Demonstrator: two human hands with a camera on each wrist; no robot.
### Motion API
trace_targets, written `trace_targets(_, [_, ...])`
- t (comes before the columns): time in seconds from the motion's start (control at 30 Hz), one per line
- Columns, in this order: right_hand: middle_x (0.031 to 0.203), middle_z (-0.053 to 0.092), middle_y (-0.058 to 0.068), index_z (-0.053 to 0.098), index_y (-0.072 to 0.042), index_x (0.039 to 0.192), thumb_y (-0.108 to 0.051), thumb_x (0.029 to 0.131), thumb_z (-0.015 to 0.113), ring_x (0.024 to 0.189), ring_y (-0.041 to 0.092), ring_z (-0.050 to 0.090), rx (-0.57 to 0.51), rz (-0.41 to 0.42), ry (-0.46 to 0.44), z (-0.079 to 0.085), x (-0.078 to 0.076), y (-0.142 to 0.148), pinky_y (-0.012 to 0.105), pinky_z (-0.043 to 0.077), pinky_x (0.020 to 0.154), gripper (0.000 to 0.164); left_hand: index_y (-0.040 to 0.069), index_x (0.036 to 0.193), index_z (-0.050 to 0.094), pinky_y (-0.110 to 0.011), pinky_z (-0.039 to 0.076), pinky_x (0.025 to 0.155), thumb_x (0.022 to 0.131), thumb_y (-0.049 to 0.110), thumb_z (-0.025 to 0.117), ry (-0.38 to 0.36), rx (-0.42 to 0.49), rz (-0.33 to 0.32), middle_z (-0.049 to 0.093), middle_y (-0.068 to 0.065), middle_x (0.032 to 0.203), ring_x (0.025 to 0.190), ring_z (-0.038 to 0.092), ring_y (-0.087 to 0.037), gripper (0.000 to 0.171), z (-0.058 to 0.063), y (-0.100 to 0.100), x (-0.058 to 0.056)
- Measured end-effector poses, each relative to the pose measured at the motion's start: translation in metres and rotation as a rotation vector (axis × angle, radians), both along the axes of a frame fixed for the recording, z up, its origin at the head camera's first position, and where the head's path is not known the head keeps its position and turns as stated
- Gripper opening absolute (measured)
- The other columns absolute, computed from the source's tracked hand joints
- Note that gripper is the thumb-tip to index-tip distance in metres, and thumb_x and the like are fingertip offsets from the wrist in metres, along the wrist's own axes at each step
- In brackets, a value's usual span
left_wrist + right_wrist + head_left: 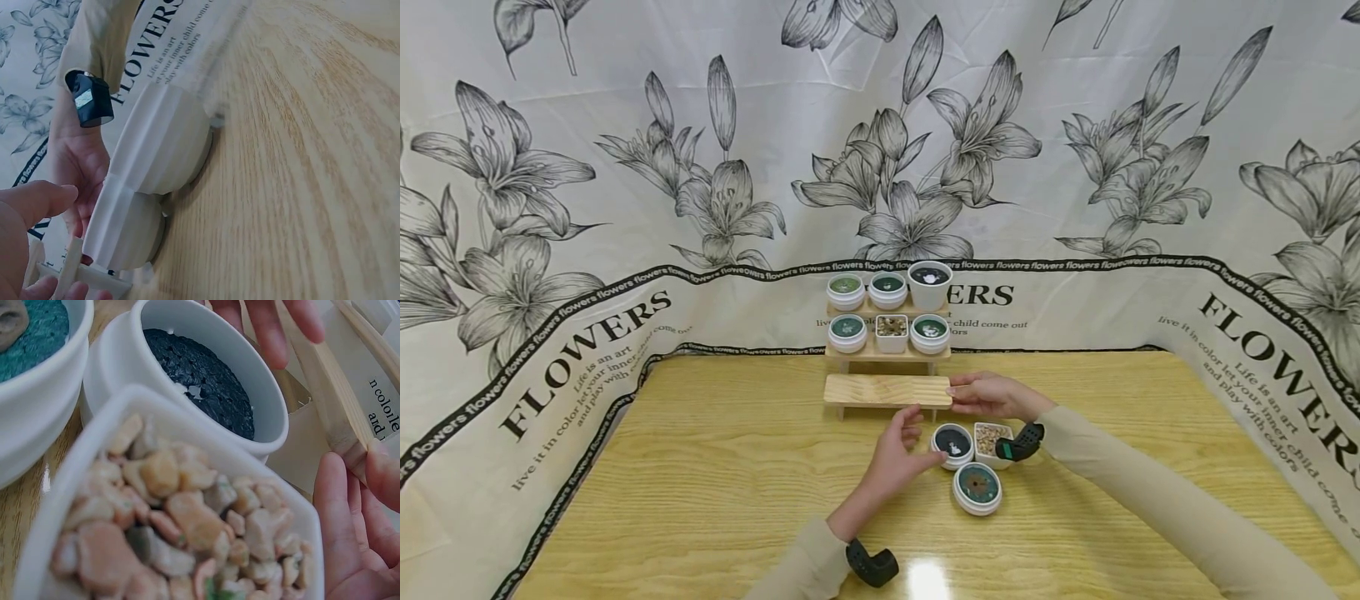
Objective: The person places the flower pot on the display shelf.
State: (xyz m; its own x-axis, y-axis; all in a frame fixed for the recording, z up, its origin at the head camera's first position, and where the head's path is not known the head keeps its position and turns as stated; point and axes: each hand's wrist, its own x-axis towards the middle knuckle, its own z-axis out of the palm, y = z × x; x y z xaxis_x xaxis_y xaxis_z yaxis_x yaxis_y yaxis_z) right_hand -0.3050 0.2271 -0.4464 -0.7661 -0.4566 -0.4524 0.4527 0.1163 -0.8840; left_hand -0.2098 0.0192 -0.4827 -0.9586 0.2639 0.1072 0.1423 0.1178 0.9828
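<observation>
A pale wooden tiered display stand (887,390) stands at the back of the table, its lowest step bare. My right hand (992,395) pinches the right end of that step, thumb above and fingers beneath in the right wrist view. Near the step's front edge is my left hand (895,454), its fingers loosely bent and the thumb close to a white pot with dark filling (953,444); whether the fingertips touch the wood I cannot tell. Beside that pot sit a square white pot of pebbles (187,531) and a round white pot with teal filling (977,487).
The upper steps carry several white pots, among them a taller dark-filled one (930,285) and a square one with stones (892,332). Flower-printed cloth (730,192) hangs behind and along the sides of the wood-grain table (715,500).
</observation>
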Motion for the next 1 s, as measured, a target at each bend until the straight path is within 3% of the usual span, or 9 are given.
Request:
trace_targets(0.17, [0.097,0.062,0.001,0.014,0.014,0.147,0.003,0.099,0.041,0.084,0.005,0.065,0.003,-0.003,0.011,-0.001,0.0,0.001,0.019,0.056,0.083,0.056,-0.004,0.138,0.041,-0.051,0.043,0.104,0.074,0.002,0.078,-0.007,-0.02,-0.034,0.049,-0.023,0.139,0.121,0.051,-0.04,0.074,-0.004,0.003,-0.001])
trace_targets(0.37, [0.099,0.064,0.001,0.015,0.013,0.147,0.004,0.098,0.041,0.086,0.005,0.065,-0.014,0.02,0.017,-0.002,-0.001,0.003,0.018,0.055,0.083,0.056,-0.007,0.138,0.039,-0.048,0.041,0.107,0.074,-0.003,0.076,0.025,-0.019,-0.163,0.046,-0.025,0.14,0.124,0.049,-0.04,0.074,-0.01,0.004,-0.007])
trace_targets(0.57, [0.099,0.065,0.001,0.014,0.014,0.147,0.004,0.098,0.04,0.086,0.004,0.065,-0.021,0.045,0.031,-0.002,0.0,0.005,0.016,0.055,0.083,0.056,-0.005,0.14,0.038,-0.037,0.043,0.108,0.073,-0.005,0.076,0.038,-0.056,-0.274,0.049,-0.023,0.137,0.125,0.051,-0.034,0.076,-0.014,0.005,-0.015])
trace_targets(0.73, [0.098,0.064,0.001,0.015,0.013,0.147,0.004,0.098,0.04,0.086,0.004,0.066,-0.003,0.02,0.021,-0.002,0.0,0.004,0.017,0.055,0.083,0.056,-0.005,0.139,0.039,-0.036,0.044,0.106,0.074,-0.004,0.077,0.046,-0.082,-0.289,0.049,-0.022,0.136,0.124,0.051,-0.033,0.076,-0.014,0.005,-0.017])
trace_targets(1.0, [0.102,0.062,0.004,0.015,0.013,0.147,0.005,0.098,0.039,0.087,0.006,0.065,-0.028,0.004,-0.003,-0.001,0.0,0.003,0.019,0.055,0.085,0.055,-0.006,0.136,0.044,-0.039,0.048,0.102,0.073,-0.005,0.077,0.042,-0.076,-0.253,0.051,-0.023,0.135,0.119,0.056,-0.034,0.072,-0.012,0.008,-0.017])
